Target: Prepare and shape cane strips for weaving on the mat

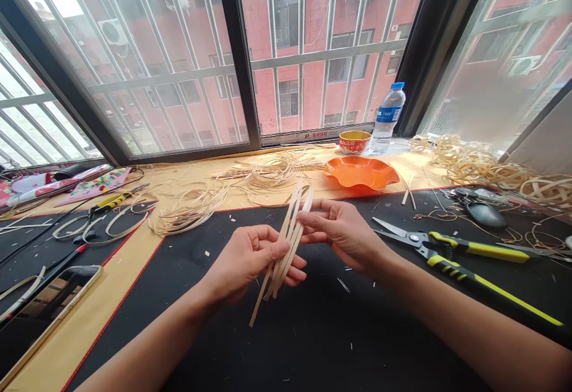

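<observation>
Okay, both hands are full: left hand (257, 261) pinches a bunch of pale flat strips (292, 234) between thumb and fingers around mid-length; right hand (342, 231) grips the same strips nearer their upper ends. Bunch is held tilted over the black mat (214, 344) on the worktop, one strip hanging lower than the rest.

Most room is on the mat below and between the forearms, just small chips there. Right side tight: open shears (451, 269) lie right beside the right forearm. Far side: red-edged tan border (120, 296) carries a coil (187, 210) and orange dish (361, 174). Phone-like device (53, 314) sits at left, overlapping that border.
</observation>
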